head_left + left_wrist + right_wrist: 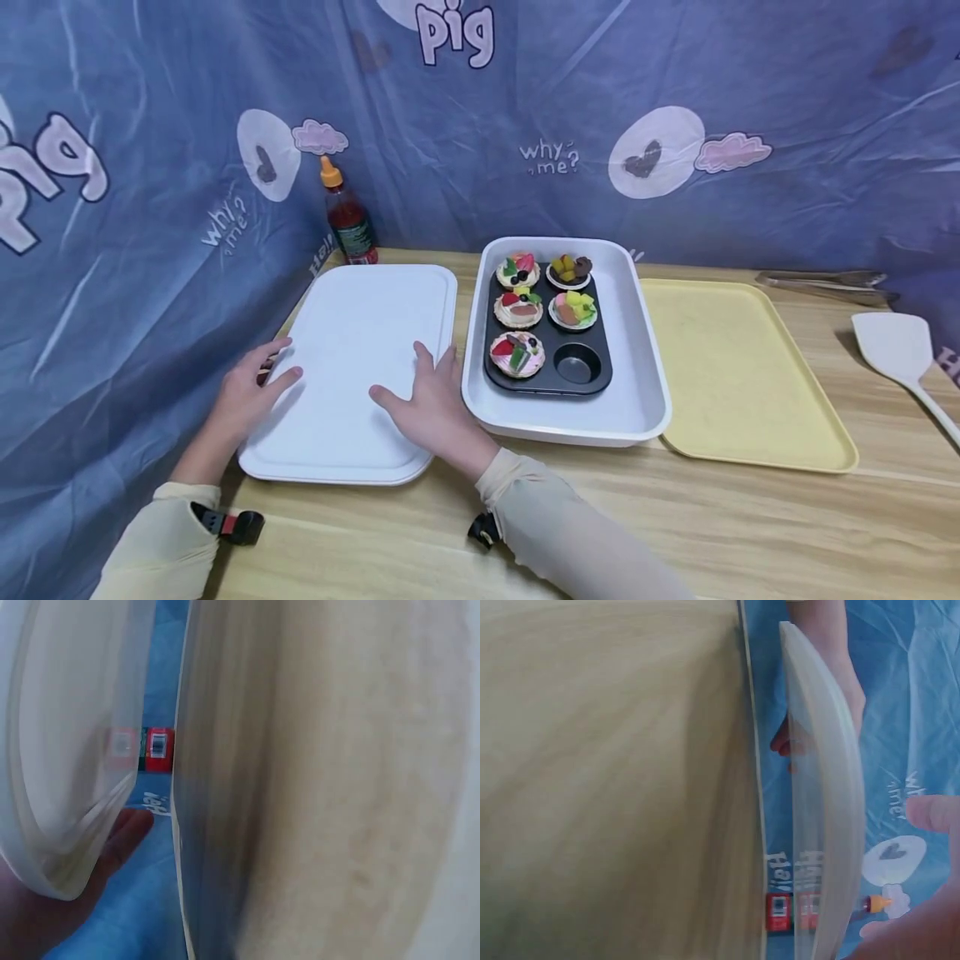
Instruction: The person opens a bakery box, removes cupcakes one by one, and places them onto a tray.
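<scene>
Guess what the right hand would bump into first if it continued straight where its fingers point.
Probably the white lid; the right hand overlaps its right edge in the head view, though depth is unclear.

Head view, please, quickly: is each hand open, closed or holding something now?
Left hand: holding the left edge of the white lid.
Right hand: at the lid's right edge; whether it grips cannot be told.

Free room along near tabletop [750, 537], white bin [633, 358] crowding right hand [438, 412].
</scene>
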`<state>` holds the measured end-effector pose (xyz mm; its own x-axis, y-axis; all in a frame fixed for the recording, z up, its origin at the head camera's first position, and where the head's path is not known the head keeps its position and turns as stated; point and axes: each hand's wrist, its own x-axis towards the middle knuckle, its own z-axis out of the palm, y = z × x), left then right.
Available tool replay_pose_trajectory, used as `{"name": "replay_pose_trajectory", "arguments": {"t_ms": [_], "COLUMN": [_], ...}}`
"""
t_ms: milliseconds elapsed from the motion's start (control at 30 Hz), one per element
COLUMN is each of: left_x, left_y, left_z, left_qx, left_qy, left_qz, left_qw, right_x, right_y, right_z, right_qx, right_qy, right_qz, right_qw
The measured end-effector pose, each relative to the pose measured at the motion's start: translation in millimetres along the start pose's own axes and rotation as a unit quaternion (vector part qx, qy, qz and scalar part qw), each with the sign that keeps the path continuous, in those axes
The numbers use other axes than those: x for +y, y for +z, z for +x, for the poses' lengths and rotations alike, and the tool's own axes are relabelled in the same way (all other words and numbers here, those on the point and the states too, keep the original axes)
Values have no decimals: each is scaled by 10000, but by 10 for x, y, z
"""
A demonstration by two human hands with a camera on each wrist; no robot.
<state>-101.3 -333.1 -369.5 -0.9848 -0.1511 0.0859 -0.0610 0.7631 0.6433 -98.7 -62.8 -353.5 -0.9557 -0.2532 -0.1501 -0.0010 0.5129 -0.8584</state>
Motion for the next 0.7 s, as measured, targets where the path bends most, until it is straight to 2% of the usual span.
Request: {"name": "replay_pose_trajectory", "arguments": {"t_ms": [100, 400, 700], "left_x": [2, 34, 25], "left_y": [20, 73, 90], "left_z": [-1, 62, 77], "left_qx": [-108, -866, -1475], "left_qy": [-7, -227, -295], "left_qz": [102, 520, 505], "left_qw": [9999, 9946, 9873], "right_x": [46, 157, 200], "right_y": [36, 83, 111], "right_z": [19, 74, 137], "right_qx": [47, 108, -59], "right_qy": [76, 299, 454], "right_qz": [-37, 37, 46], "right_qw": [10000, 9995, 9989]}}
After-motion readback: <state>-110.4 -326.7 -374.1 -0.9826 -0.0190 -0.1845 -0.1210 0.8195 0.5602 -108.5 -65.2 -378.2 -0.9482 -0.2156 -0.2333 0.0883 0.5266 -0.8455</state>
